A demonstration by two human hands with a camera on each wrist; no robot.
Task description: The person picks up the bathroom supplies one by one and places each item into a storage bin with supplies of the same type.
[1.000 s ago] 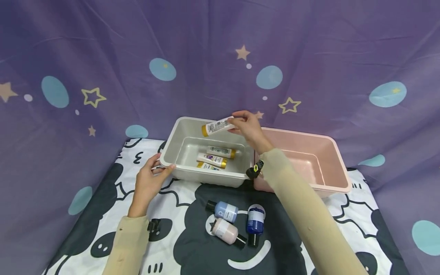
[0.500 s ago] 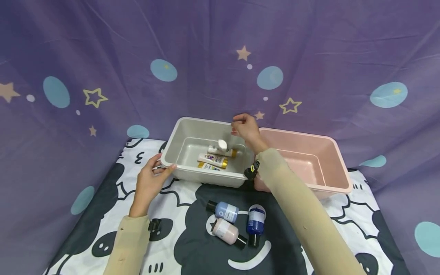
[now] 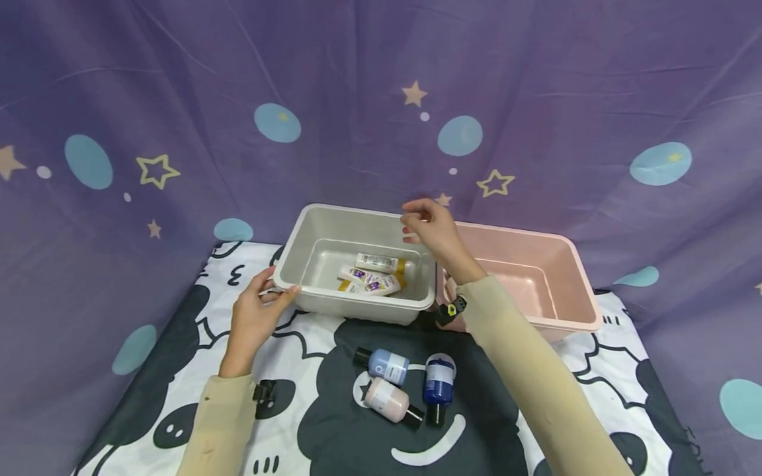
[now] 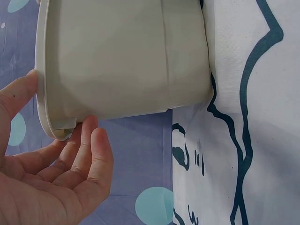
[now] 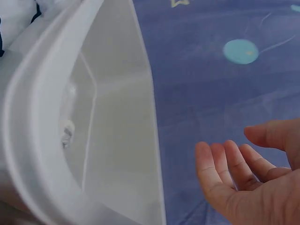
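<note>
My left hand (image 3: pixel 253 324) grips the near-left corner of a light grey plastic bin (image 3: pixel 351 305). In the left wrist view its thumb lies against the bin's rim (image 4: pixel 41 84), and the fingers curl beneath the corner. Over the bin's far-right side hovers my right hand (image 3: pixel 440 238), holding nothing, with its fingers loosely bent and thumb apart. Several small white tubes with gold caps lie on the bin's floor. One tube (image 3: pixel 376 263) rests toward the back; another tube (image 3: pixel 385 285) lies across its neighbours at the front.
A pink bin (image 3: pixel 526 294) stands right beside the grey one, partly behind the right forearm. In front lie a light blue bottle (image 3: pixel 387 365), a pale pink bottle (image 3: pixel 388 399) and a dark blue bottle (image 3: pixel 438 383), all black-capped, on the patterned cloth (image 3: pixel 324 330). A purple curtain (image 3: pixel 357 158) hangs behind.
The right hand held a white tube over the grey bin, then let it go. The tube fell and now lies on the others. The left hand has kept its grip on the bin.
</note>
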